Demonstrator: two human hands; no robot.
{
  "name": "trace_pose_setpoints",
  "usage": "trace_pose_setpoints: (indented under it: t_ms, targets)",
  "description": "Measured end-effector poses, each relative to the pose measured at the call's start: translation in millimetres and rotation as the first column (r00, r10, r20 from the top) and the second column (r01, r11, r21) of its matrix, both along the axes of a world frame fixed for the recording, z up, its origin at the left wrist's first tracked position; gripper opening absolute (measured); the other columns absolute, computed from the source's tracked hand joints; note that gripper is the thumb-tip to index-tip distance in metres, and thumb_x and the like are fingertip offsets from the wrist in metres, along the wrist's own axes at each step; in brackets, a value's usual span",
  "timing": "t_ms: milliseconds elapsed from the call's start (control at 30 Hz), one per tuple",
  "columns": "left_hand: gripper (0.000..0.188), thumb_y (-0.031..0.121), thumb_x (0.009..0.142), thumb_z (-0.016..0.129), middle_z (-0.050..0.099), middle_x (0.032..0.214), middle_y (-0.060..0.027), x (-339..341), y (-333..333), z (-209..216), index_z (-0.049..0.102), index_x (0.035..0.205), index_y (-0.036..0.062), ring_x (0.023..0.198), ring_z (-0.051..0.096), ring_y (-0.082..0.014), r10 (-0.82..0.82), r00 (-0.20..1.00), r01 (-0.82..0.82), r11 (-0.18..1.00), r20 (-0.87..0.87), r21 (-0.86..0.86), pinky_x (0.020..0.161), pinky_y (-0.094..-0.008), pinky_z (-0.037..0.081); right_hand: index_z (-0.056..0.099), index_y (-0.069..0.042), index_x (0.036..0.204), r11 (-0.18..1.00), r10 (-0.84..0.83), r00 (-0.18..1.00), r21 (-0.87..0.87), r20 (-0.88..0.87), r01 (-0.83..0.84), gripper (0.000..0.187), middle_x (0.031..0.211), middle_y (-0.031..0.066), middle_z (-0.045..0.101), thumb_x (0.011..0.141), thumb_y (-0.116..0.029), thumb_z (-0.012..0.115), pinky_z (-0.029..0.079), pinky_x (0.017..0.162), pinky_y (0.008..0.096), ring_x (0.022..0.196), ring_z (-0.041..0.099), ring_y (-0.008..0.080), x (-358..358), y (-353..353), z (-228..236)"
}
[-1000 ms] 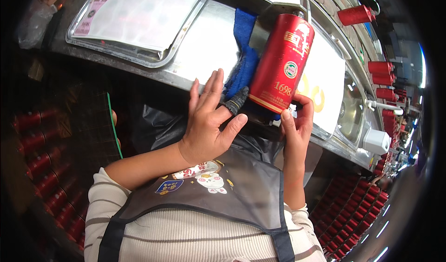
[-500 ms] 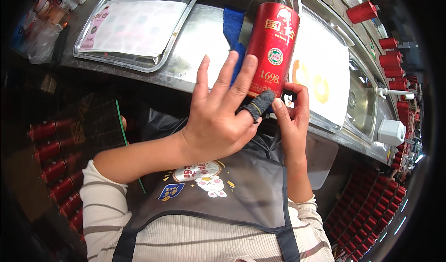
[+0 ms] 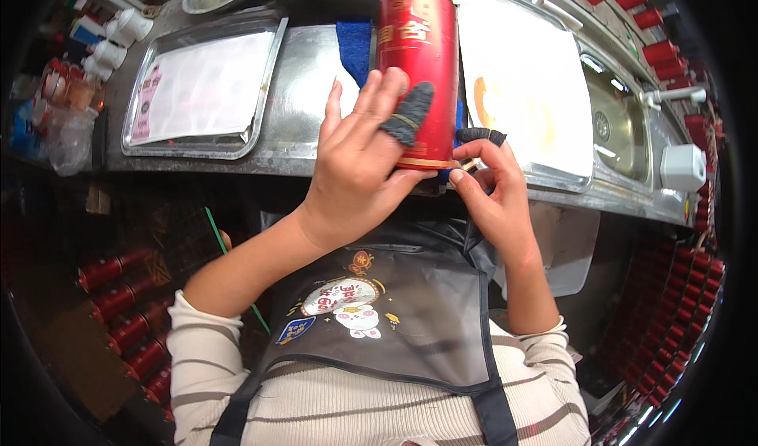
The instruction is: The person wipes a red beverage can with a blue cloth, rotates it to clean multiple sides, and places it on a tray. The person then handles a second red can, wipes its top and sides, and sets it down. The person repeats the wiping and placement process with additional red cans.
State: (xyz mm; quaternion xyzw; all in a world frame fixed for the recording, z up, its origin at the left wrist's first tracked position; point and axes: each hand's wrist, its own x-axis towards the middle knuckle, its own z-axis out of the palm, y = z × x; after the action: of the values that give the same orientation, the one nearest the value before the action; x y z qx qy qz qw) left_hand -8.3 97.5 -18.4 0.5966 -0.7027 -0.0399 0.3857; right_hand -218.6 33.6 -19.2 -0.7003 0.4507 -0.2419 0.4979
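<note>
Fingers (image 3: 385, 94) touch red bottle (image 3: 436, 82); steel counter (image 3: 297, 120), sink (image 3: 624, 118) beside.

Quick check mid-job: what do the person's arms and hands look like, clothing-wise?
Cream sleeves with grey-brown stripes end near the elbows, leaving the forearms bare. The left hand wears a dark grey fabric finger cover with a thin yellowish band; the right hand has a similar dark cover on one finger.

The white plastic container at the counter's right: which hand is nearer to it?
Right. The right hand is left of the white plastic container, by the red bottle's lower end; the left hand is farther left, over the bottle's body.
</note>
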Motion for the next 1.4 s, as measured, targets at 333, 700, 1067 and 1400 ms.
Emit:
trace_pose_setpoints:
  t_ms: [333, 700, 1067, 1400]
  targets:
    - [0.051, 0.007, 0.069, 0.087, 0.048, 0.149, -0.0307, 15, 50, -27, 0.071, 0.117, -0.0016, 0.136, 0.052, -0.0421, -0.008, 1.0, 0.009, 0.999, -0.028, 0.052, 0.116, -0.0634, 0.027, 0.06, -0.005, 0.089, 0.881, 0.013, 0.983, 0.462, 0.185, -0.099, 0.013, 0.075, -0.0074, 0.053, 0.088, -0.01, 0.072, 0.03, 0.057, 0.0162, 0.064, 0.044, -0.0019, -15, -19, 25]
    - [0.045, 0.01, 0.067, 0.084, 0.048, 0.148, -0.0306, 13, 29, 2, 0.075, 0.111, 0.0063, 0.126, 0.059, -0.0443, -0.103, 0.977, 0.104, 0.995, 0.188, 0.004, 0.113, -0.0666, 0.026, 0.06, -0.006, 0.087, 0.875, -0.038, 0.975, 0.478, 0.219, -0.073, 0.01, 0.079, -0.0068, 0.055, 0.087, -0.008, 0.07, 0.033, 0.059, 0.0165, 0.068, 0.044, -0.0013, -8, -25, 10]
    - [0.014, 0.016, 0.07, 0.069, 0.064, 0.132, -0.0244, -21, -10, 30, 0.068, 0.076, 0.0027, 0.126, 0.057, -0.0504, -0.193, 0.878, 0.236, 0.971, 0.437, -0.045, 0.108, -0.0771, 0.026, 0.063, -0.003, 0.093, 0.901, -0.028, 0.969, 0.425, 0.245, -0.082, 0.006, 0.084, -0.0045, 0.063, 0.09, -0.004, 0.068, 0.04, 0.06, 0.0154, 0.067, 0.052, -0.0017, -7, -23, -5]
    - [0.056, 0.017, 0.071, 0.088, 0.057, 0.142, -0.0239, 9, 9, -7, 0.07, 0.12, -0.0018, 0.134, 0.054, -0.0422, -0.053, 0.999, 0.053, 0.997, 0.013, -0.05, 0.114, -0.0675, 0.024, 0.062, -0.003, 0.086, 0.894, 0.068, 0.969, 0.416, 0.238, -0.165, 0.011, 0.082, -0.0058, 0.053, 0.088, -0.011, 0.07, 0.034, 0.062, 0.018, 0.07, 0.043, -0.0004, -8, -25, 19]
